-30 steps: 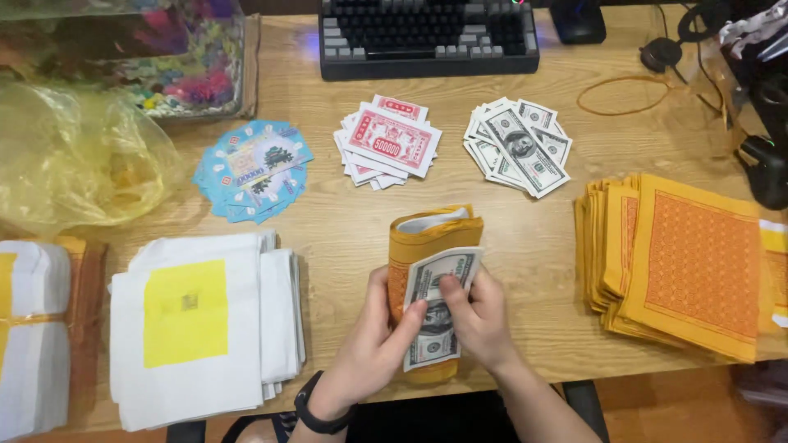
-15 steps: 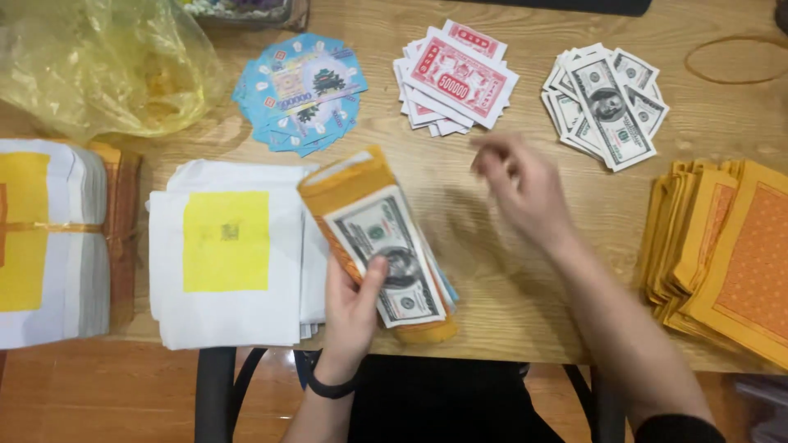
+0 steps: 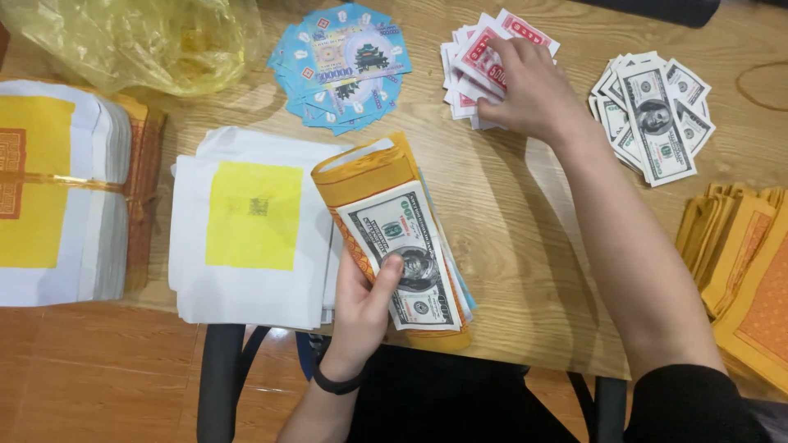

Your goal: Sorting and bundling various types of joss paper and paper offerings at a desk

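**Reaching for the red pile with a paper bundle in the other hand**

The left hand (image 3: pixel 361 308) holds a paper bundle (image 3: pixel 373 176) at the near edge of the wooden table (image 3: pixel 525 246). Its thumb presses on a green bill (image 3: pixel 402 246) that lies on top, and its fingers are tucked under, out of sight. A thin blue edge peeks out at the bundle's right side.

The right hand (image 3: pixel 529 82) is far out over the red notes (image 3: pixel 472 57). Its fingers are curled down on the pile. Whether it has pinched a note cannot be seen.

It looks like the picking-up step. Lifting just one red note would need a light pinch, since the notes lie loose and overlap.

Beside the red pile sit a fan of blue notes (image 3: pixel 341 61) and a pile of green bills (image 3: pixel 652 119).

The orange fold of the bundle works like a sleeve, with white paper showing at its top end. A yellow plastic bag (image 3: pixel 139 33) lies crumpled at the far left. What is in it cannot be seen.
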